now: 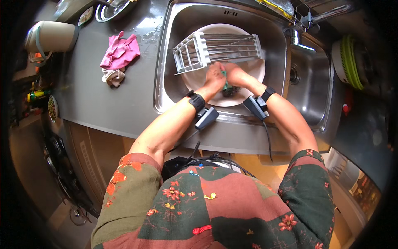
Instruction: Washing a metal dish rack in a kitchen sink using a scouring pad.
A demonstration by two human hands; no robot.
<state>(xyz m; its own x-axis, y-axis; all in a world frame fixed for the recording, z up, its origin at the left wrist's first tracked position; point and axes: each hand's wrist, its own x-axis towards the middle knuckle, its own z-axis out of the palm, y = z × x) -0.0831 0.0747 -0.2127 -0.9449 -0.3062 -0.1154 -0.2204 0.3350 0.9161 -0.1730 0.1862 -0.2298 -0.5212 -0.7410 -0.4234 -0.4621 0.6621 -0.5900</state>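
Note:
My left hand (215, 76) and my right hand (237, 74) meet over a large pale round basin (256, 84) in the stainless-steel sink (275, 71). Between them, both hands squeeze a green cloth or scouring pad (225, 81), its ends partly covered by my fingers. Just below it shows a dark, mesh-like thing (230, 91); whether it is joined to the green piece I cannot tell. A rack of metal rods with white plastic end frames (230, 46) lies tilted across the basin, just beyond my hands.
A pink cloth (121, 51) lies on the grey counter (133, 93) at left, near a cream lidded container (51, 36) and a metal bowl (107, 12). At right are a faucet (297, 37), a smaller sink bowl (312, 90) and green-rimmed stacked baskets (351, 62).

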